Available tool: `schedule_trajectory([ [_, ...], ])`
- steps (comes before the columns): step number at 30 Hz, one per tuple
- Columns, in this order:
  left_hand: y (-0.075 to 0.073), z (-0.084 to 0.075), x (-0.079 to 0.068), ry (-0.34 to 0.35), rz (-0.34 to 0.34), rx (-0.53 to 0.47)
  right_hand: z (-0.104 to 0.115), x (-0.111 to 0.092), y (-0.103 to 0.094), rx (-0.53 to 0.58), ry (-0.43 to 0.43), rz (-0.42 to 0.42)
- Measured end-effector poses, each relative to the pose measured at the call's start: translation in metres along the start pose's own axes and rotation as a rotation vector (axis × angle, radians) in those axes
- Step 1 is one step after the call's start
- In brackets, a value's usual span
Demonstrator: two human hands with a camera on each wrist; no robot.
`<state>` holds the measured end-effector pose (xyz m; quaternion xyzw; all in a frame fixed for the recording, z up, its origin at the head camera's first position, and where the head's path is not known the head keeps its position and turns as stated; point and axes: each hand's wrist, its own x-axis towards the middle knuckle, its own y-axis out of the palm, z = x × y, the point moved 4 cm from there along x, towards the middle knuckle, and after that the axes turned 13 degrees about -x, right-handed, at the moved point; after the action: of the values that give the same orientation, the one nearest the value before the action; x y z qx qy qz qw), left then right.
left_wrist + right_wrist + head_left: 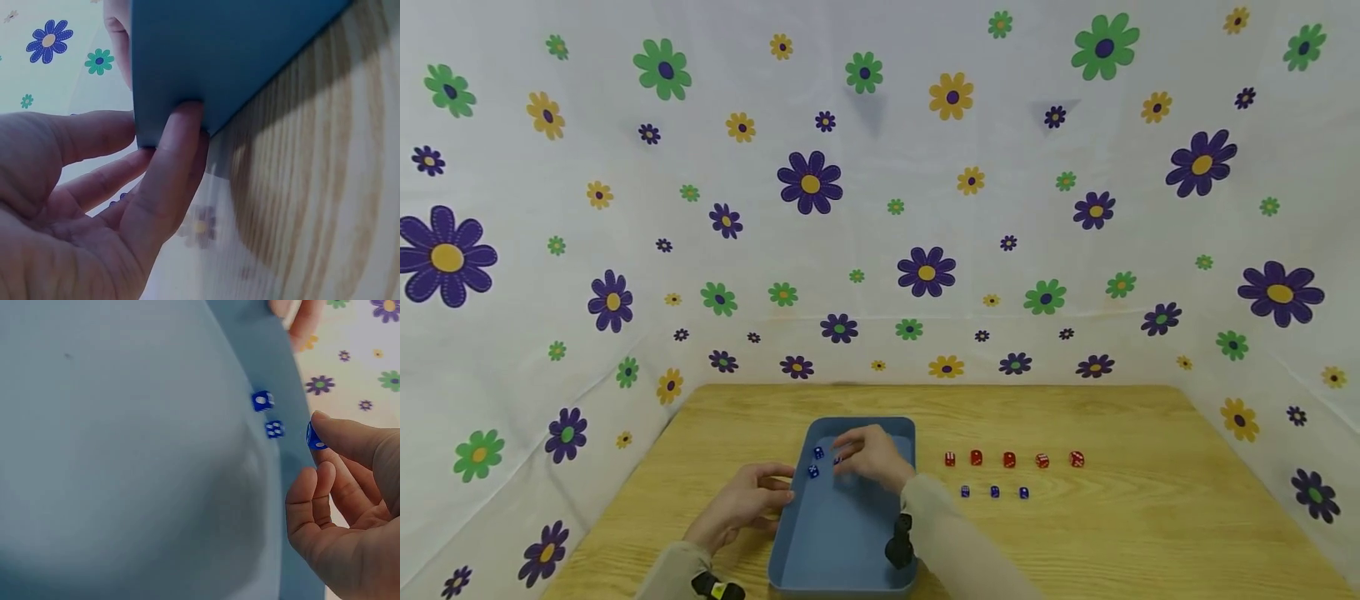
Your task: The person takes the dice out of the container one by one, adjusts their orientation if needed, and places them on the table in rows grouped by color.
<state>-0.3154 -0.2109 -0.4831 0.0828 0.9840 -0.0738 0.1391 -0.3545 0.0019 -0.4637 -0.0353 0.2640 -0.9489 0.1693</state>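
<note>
My right hand (868,457) is over the far part of the blue tray (850,542). Its thumb and a finger pinch a small blue die (315,436), with white pips showing. Two more blue dice, one (262,400) and another (274,429), lie in the tray by its far left corner, close to the held die. At the tray's left side, my left hand (751,504) holds the wall: the thumb (103,132) meets the rim edge, and a fingertip (186,112) presses the outer face.
Right of the tray, several red dice (1009,459) form a row on the wooden table (1150,533). Nearer to me, three blue dice (995,492) make a shorter row. A white flowered cloth (880,242) encloses the table's back and sides.
</note>
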Motion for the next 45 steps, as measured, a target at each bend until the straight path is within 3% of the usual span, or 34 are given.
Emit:
schedule_trajectory([
  [8, 0.001, -0.004, -0.002, 0.021, -0.064, 0.010, 0.000, -0.013, -0.033, 0.022, -0.058, -0.009],
  [16, 0.000, 0.000, 0.001, 0.017, -0.110, 0.030, -0.012, -0.034, -0.068, 0.037, -0.039, -0.023],
  [21, 0.000, 0.003, 0.000, 0.011, -0.140, 0.044, -0.030, -0.047, -0.085, 0.042, -0.012, -0.062],
  [36, 0.002, 0.001, 0.001, -0.003, -0.087, -0.003, -0.084, -0.102, -0.150, -0.028, 0.110, -0.191],
  [45, 0.003, 0.004, 0.002, -0.015, -0.118, -0.017, -0.113, -0.126, -0.178, -0.057, 0.191, -0.237],
])
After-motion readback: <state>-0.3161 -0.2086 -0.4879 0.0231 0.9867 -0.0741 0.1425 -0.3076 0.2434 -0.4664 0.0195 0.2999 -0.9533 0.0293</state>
